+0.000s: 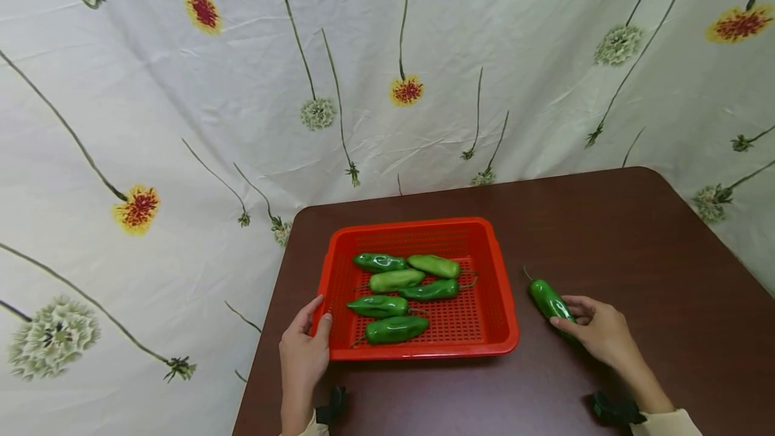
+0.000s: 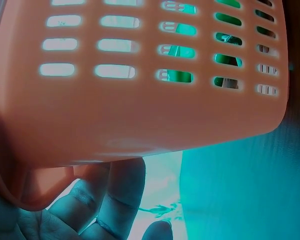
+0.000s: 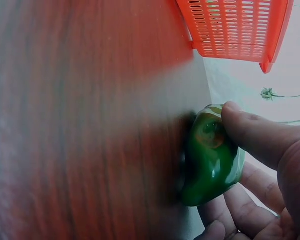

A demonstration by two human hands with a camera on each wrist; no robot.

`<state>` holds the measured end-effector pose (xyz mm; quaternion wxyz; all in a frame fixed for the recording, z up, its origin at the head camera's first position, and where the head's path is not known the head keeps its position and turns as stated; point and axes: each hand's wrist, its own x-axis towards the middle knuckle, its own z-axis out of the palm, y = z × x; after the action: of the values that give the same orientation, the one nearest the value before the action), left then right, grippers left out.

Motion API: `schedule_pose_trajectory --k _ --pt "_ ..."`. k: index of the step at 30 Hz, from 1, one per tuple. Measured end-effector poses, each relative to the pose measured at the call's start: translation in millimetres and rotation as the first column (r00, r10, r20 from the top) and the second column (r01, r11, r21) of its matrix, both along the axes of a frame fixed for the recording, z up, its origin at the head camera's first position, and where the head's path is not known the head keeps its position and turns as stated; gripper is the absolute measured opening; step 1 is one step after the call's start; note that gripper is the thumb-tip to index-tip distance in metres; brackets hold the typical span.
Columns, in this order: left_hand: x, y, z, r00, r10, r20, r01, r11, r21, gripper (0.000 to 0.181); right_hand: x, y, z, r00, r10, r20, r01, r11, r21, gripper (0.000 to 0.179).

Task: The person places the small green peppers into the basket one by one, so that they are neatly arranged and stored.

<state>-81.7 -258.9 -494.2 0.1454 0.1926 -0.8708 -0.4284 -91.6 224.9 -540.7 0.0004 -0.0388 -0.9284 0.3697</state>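
A red plastic basket (image 1: 424, 354) with slotted walls sits on the table, several green peppers lying in it, among them a dark one (image 1: 396, 330) at the front. My left hand (image 1: 305, 348) grips the basket's left rim near the front corner, thumb on the inner side; the left wrist view shows fingers under the rim beside the basket wall (image 2: 140, 120). To the right of the basket, my right hand (image 1: 596, 328) holds a glossy dark green pepper (image 1: 549, 299) between thumb and fingers. In the right wrist view this pepper (image 3: 212, 160) is at the table surface.
The dark brown table (image 1: 605, 234) extends right of the basket and in front of it. Behind and to the left hangs a white cloth (image 1: 242, 86) printed with flowers. Dark straps with a small device (image 1: 614, 410) are on both wrists.
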Motion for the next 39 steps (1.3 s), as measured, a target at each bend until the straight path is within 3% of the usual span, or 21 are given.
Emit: schedule_pose_trajectory --k 28,39 --pt "2.1 0.6 -1.8 1.0 -0.007 0.024 0.007 1.0 -0.005 0.037 -3.5 3.4 6.4 0.998 -0.005 -0.056 0.005 1.0 0.013 0.058" --pt "1.4 0.4 0.2 1.0 -0.001 0.027 0.001 1.0 0.013 0.036 -21.2 14.6 36.2 0.988 -0.002 -0.152 0.008 0.999 0.039 0.057"
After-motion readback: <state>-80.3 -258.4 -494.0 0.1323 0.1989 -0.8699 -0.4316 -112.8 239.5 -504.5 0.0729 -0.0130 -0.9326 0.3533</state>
